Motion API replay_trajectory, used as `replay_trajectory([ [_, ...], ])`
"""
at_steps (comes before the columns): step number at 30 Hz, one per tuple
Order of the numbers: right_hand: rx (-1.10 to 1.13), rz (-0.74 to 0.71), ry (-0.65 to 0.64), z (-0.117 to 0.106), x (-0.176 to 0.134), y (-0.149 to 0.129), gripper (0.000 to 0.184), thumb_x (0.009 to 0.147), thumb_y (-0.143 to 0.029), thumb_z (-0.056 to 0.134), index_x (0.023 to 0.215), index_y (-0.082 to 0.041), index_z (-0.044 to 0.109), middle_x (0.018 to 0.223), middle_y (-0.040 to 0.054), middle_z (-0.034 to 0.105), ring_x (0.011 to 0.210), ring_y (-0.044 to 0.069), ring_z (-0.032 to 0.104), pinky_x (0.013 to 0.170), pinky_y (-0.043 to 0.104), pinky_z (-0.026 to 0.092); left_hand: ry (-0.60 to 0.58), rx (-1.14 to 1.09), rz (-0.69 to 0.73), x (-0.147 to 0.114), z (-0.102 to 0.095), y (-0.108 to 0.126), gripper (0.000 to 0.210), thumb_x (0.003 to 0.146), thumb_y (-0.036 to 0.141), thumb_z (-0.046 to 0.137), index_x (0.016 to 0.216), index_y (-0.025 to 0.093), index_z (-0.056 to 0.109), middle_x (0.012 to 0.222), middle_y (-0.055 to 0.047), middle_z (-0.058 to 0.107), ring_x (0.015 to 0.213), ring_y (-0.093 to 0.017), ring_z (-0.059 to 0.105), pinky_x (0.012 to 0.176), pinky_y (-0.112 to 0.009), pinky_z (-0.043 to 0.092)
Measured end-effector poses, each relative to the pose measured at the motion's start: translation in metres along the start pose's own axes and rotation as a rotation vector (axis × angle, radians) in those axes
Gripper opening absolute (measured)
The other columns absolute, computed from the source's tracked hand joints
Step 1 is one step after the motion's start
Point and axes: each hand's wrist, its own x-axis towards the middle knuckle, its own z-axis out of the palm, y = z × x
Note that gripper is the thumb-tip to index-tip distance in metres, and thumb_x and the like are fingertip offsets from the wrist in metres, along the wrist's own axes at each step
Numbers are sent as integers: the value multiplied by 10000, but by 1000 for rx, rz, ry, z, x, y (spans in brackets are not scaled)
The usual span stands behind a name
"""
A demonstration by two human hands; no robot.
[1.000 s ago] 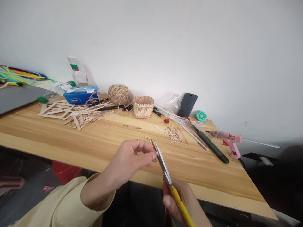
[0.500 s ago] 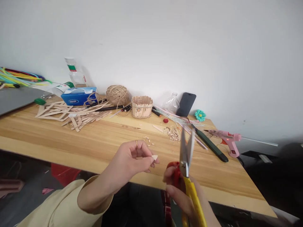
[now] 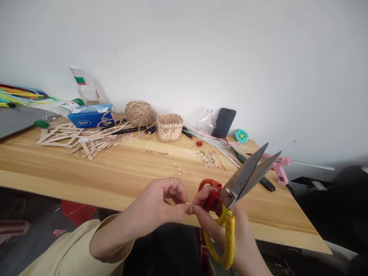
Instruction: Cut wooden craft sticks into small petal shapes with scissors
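Between the thumb and fingers of my left hand is a small pale wood piece. The fingertips of my right hand meet it from the other side, so both hands touch it over the table's front edge. My right hand also holds scissors with one red and one yellow handle. Their blades are parted and point up to the right, away from the piece. Small wood clippings lie in a heap beyond the hands, with a few loose chips nearer.
On the wooden table, a small stick basket stands at the back beside a twine ball. Popsicle sticks are piled left, near a blue box. A pink glue gun and a phone are right.
My right hand has moved left to the wood piece, and the scissors have swung from upright to tilting right. My left hand has lowered slightly.
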Motion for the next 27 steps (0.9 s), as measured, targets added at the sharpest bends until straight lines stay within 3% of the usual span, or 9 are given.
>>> replay_trajectory([
  [6, 40, 1, 16, 1, -3, 5, 66, 748, -179, 565, 700, -198, 524, 667, -20, 541, 606, 128, 516, 543, 233, 442, -27, -50, -11, 1, 0, -4, 116, 689, 181, 663, 670, 174, 549, 654, 54, 550, 608, -83, 497, 578, -206, 402],
  [15, 342, -52, 328, 17, -3, 20, 153, 698, -162, 661, 723, -217, 521, 660, -35, 589, 613, 122, 565, 590, 217, 469, 127, -396, -20, -2, 19, -5, 88, 642, 111, 715, 682, 167, 659, 658, 28, 668, 632, -80, 577, 578, -165, 438],
  [22, 421, -16, 367, 20, -4, 21, 170, 674, -189, 684, 703, -215, 519, 623, -35, 583, 572, 130, 561, 521, 218, 441, 166, -490, -20, -1, 24, -12, 85, 638, 203, 763, 634, 170, 684, 642, 4, 700, 621, -94, 608, 537, -154, 452],
  [27, 383, 6, 299, 18, -5, 26, 169, 691, -244, 683, 671, -204, 520, 617, -29, 544, 587, 138, 531, 560, 239, 432, 245, -408, 52, -4, 24, -12, 94, 635, 200, 757, 619, 164, 672, 643, -4, 690, 620, -108, 595, 549, -178, 459],
])
